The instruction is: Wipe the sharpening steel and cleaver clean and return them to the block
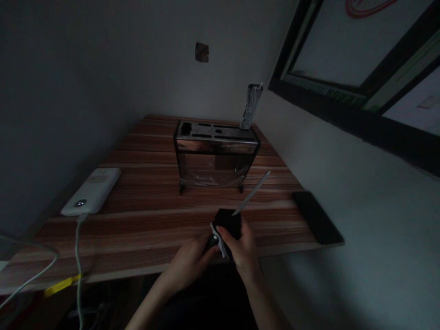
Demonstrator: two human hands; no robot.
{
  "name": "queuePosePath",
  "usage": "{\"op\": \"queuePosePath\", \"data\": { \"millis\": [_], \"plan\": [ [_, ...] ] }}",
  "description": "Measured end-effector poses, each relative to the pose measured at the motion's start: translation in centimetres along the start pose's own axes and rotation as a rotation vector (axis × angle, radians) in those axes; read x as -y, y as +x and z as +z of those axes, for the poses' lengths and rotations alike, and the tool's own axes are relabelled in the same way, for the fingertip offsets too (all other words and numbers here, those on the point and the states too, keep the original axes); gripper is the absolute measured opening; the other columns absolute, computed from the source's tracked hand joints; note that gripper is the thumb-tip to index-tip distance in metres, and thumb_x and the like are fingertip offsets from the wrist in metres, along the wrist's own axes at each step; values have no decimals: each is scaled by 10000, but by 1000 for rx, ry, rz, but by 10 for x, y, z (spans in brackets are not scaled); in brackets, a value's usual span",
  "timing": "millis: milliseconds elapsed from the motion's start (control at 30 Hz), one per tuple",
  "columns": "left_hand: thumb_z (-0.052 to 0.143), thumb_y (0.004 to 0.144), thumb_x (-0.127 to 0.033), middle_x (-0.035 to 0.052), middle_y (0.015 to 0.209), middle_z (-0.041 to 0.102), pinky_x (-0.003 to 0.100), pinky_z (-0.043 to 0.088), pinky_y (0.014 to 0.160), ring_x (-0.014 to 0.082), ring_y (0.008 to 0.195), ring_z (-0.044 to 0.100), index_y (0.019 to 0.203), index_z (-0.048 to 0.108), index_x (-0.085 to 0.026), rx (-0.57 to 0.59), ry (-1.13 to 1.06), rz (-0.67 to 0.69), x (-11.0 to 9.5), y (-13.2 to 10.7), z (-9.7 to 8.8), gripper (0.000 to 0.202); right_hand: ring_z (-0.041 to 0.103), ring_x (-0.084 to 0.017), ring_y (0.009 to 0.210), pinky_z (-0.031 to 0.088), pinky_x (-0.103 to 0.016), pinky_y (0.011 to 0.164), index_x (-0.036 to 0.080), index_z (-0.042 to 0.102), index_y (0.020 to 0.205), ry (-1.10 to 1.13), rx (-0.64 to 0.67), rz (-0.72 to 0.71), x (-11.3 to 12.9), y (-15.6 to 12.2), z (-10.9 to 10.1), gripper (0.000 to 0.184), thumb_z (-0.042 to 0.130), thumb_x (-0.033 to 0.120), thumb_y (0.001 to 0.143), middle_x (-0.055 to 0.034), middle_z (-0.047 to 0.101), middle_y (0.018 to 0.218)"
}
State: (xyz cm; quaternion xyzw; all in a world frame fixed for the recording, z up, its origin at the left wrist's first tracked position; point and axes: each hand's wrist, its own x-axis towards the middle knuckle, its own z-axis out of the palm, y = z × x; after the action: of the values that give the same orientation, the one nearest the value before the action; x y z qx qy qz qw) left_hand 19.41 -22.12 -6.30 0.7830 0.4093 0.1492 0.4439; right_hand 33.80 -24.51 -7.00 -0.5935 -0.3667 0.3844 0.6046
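1. Above the near edge of the wooden table point(137, 229), aims a pale strip point(253, 191) toward one o'clock, long axis slanting up and away.
2. Clasps a black block point(229, 217) at the strip's base in the right hand point(246, 250), thumb across it; curls the left hand point(192, 257) around a dark handle point(210, 242) at the block's seven o'clock.
3. Looks slim, straight and dull white along the strip.
4. Has a flat dark slab point(318, 217) at three o'clock; farther, a metal-topped stand point(215, 147) at twelve.
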Motion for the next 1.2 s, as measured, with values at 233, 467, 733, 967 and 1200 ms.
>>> {"op": "queuePosePath", "data": {
  "millis": [233, 467, 733, 967, 1200],
  "plan": [
    [416, 919, -345, 75, 1059, 692, 283, 459, 814, 228, 940, 646, 1166, 553, -189, 4, -15, 2, -4, 0, -1, 322, 679, -232, 802, 548, -353, 734, 182, 660, 943, -16, 29, -23, 2, 4, -2, 358, 763, 329, 634, -66, 727, 862],
    [409, 922, -351, 76, 1062, 691, 285, 463, 809, 228, 936, 649, 1129, 564, -184, -4, 11, -15, -5, -1, -1, 308, 682, -220, 784, 552, -336, 716, 181, 666, 931, -22, 79, -31, 2, 4, -4, 326, 751, 333, 656, -61, 728, 842],
    [407, 928, -348, 69, 1061, 695, 297, 463, 825, 234, 956, 650, 1164, 547, -200, -4, -3, 14, -3, 0, 0, 312, 687, -215, 758, 555, -323, 691, 173, 662, 917, -21, 46, -5, 3, 3, -4, 321, 747, 354, 665, -63, 730, 830],
    [429, 916, -312, 70, 1127, 674, 298, 447, 870, 234, 1022, 632, 1175, 543, -211, -7, -21, 12, -4, 1, 1, 301, 688, -212, 732, 557, -315, 669, 170, 666, 916, -14, 26, 3, 3, 7, -8, 338, 742, 388, 668, -65, 733, 824],
    [432, 917, -355, 66, 1116, 681, 301, 456, 846, 232, 982, 641, 1200, 540, -207, -10, -26, 1, -3, 1, 2, 337, 692, -215, 745, 561, -301, 671, 160, 667, 919, -11, 36, -32, 9, 13, -13, 341, 738, 392, 679, -69, 736, 829]
  ]
}}
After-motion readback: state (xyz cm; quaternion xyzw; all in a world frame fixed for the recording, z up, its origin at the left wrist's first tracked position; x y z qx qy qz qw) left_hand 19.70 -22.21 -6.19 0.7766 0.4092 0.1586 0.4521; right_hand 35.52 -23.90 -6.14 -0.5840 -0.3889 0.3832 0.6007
